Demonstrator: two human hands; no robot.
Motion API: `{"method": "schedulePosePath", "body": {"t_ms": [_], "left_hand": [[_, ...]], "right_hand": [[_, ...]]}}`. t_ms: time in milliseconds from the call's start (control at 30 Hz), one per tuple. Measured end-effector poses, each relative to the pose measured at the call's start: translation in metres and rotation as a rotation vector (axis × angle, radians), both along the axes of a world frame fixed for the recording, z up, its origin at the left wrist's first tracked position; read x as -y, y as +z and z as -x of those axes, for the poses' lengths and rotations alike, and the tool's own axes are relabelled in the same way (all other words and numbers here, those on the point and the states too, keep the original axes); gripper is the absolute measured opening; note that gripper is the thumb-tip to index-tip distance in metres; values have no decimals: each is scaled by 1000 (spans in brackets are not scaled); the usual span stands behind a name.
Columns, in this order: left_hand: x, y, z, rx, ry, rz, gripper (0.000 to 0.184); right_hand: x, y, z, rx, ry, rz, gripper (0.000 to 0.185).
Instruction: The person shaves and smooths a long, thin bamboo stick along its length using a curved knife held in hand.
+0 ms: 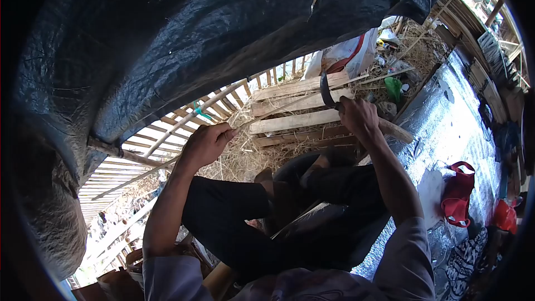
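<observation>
Beyond the bent legs [223, 198], the left hand [209, 144] is pinching one long, thin strip [278, 110], while the right hand [359, 114] is gripping one sickle [325, 90] in a full fist. Work is apparently underway: the strip is looking whole where it is passing the sickle, but how much is remaining is not showing. At least four boards [295, 121] are lying behind.
</observation>
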State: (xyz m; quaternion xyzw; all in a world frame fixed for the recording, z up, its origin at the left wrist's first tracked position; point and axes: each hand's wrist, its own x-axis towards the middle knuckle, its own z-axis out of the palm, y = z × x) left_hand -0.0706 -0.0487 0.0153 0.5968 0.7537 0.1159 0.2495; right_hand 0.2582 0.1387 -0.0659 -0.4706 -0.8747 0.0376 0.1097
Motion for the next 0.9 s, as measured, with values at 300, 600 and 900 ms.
{"method": "schedulePosePath", "body": {"t_ms": [300, 600, 900], "left_hand": [[-1, 0, -5, -25, 28, -71, 42], [-6, -5, -12, 6, -49, -120, 39], [-7, -3, -34, -130, -119, -77, 37]], "right_hand": [[9, -3, 18, -74, 101, -49, 9], [31, 0, 35, -105, 161, -74, 8], [46, -2, 47, -99, 152, 62, 21]]}}
